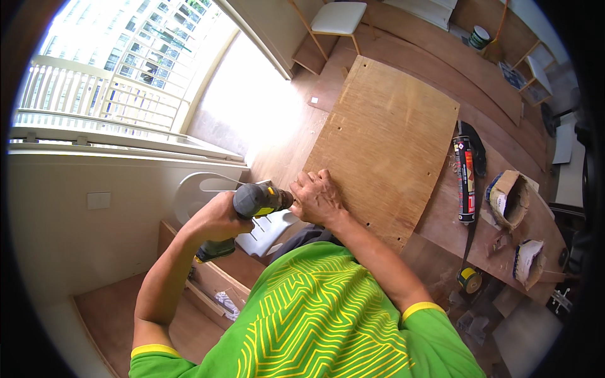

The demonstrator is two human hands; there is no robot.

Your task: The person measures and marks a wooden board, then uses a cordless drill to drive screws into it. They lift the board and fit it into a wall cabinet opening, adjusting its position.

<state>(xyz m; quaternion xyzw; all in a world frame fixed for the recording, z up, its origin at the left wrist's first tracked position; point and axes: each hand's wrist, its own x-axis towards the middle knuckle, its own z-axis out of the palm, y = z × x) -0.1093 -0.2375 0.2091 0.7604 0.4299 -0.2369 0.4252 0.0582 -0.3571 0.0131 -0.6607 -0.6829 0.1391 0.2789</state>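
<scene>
In my left hand [222, 217] is a dark grey and yellow cordless drill [255, 201], its fingers wrapped round the grip. The drill lies level, chuck pointing right at the near left edge of a plywood board [391, 138]. Small dark holes run along the board's edges. My right hand [319, 198] rests on that edge, right at the chuck, with fingers curled and pressed together. Whatever sits between its fingertips, and the drill's tip, is hidden.
Right of the board lie a sealant tube [464, 183], torn cardboard boxes [509, 201] and a yellow tape measure [469, 279]. A white plastic chair [201, 189] stands by the drill; a white-seated chair [339, 17] is beyond the board. A wooden compartment [217, 283] is at lower left.
</scene>
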